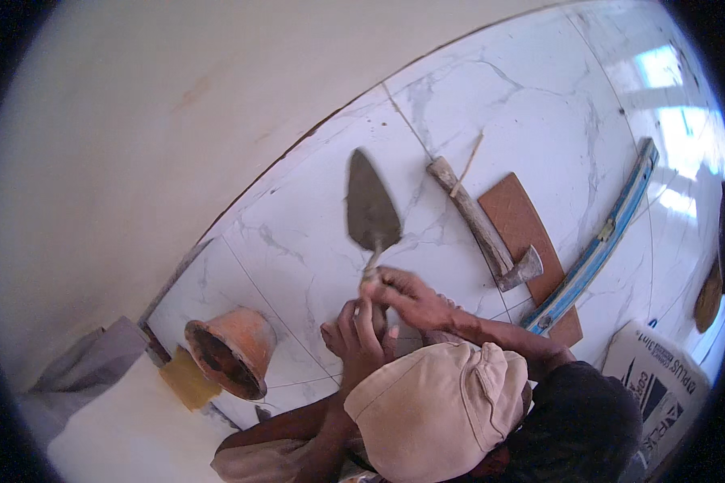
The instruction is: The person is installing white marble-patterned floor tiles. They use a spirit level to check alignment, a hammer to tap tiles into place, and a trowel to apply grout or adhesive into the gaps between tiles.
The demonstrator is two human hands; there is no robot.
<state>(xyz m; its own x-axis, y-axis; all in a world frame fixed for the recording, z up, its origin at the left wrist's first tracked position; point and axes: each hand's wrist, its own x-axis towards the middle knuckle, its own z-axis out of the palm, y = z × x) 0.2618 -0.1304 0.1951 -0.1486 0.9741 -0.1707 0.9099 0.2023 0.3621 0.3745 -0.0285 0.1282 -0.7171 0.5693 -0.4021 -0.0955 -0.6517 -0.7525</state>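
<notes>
Neither my left hand nor my right hand can be made out as my own. Below me a person in a beige cap (431,410) and dark top bends over the white marbled tile floor (298,233). That person's right hand (403,294) grips a pointing trowel (369,201) at the handle, blade upward in the picture and coated grey. Their left hand (350,330) is closed just below, around the lower handle, which is partly hidden. An axe (479,221) with a wooden shaft lies right of the trowel, partly over a brown board (511,209), beside a thin stick (469,161).
A long blue bar (588,266) lies to the right, with a printed white sack (652,378) nearer. An orange tapered pot (246,338) lies on its side at left, by a yellow patch (185,374) and grey cloth (89,370). A plain wall (129,161) borders the floor.
</notes>
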